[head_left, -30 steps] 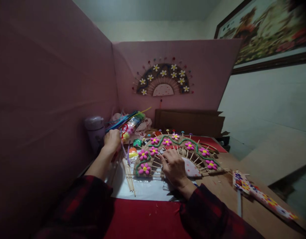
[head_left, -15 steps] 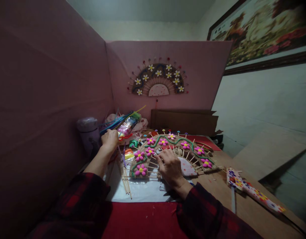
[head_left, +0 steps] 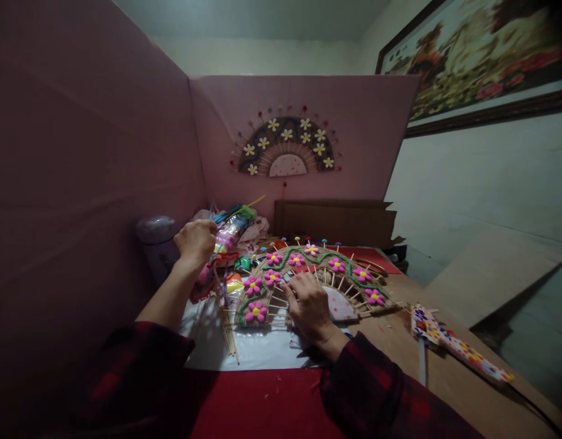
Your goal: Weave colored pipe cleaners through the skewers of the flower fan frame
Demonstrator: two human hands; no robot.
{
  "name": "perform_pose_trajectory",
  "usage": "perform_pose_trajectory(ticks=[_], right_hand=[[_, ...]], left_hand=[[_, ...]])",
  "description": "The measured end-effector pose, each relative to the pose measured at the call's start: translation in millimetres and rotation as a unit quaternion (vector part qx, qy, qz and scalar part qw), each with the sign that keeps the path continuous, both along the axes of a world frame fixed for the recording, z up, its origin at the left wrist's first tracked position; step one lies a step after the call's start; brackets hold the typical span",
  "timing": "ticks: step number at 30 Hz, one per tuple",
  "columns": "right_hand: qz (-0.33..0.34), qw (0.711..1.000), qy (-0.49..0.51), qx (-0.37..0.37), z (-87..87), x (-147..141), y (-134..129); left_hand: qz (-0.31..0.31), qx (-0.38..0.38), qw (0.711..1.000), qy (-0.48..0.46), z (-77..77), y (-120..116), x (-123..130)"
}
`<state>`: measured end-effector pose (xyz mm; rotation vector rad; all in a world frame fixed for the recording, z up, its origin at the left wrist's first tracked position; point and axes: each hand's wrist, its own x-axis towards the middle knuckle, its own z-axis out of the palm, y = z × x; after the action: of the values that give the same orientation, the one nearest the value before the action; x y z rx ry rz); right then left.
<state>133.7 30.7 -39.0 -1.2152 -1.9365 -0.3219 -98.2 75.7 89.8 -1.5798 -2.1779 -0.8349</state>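
A half-round fan (head_left: 303,260) of woven twine and thin sticks lies before me, with pink clay flowers and a wavy green line. My right hand (head_left: 309,308) rests on its inner sticks, fingers bent and closed around them beside the white dotted centre piece (head_left: 340,305). My left hand (head_left: 195,239) is raised at the left, its fingers curled together next to a clear packet of coloured clay (head_left: 233,231). Whatever it grips is mostly hidden. Red and purple fuzzy strips (head_left: 221,268) hang just below it.
Loose sticks (head_left: 228,338) lie on a white sheet (head_left: 258,353) at front left. A lidded cup (head_left: 155,250) stands far left. A flower-patterned glue gun (head_left: 459,344) with a cord lies right. Cardboard (head_left: 333,222) leans behind; a finished fan (head_left: 288,137) hangs on the pink panel.
My left hand has risen slightly and shifted left. Red and purple strips below it have moved and hang differently. My right hand stays on the fan. The whole view has shifted slightly.
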Motion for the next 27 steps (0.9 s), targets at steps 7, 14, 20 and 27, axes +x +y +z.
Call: perform_pose_trajectory(ticks=[7, 14, 20, 27], right_hand=[[0.007, 1.000, 0.013, 0.012, 0.8, 0.3, -0.8], [0.143, 0.973, 0.178, -0.045, 9.5, -0.1, -5.8], [0.308, 0.876, 0.312, -0.199, 18.4, -7.6, -13.3], [0.366, 0.754, 0.407, -0.363, 19.5, -10.2, -12.8]], left_hand=[[-0.106, 0.248, 0.956, -0.114, 30.8, -13.6, 3.0], [-0.377, 0.097, 0.726, -0.567, 15.8, -39.4, 36.3], [-0.440, -0.026, 0.622, -0.648, -40.8, -53.3, 77.2], [-0.425, -0.055, 0.544, -0.722, -65.9, -56.8, 72.0]])
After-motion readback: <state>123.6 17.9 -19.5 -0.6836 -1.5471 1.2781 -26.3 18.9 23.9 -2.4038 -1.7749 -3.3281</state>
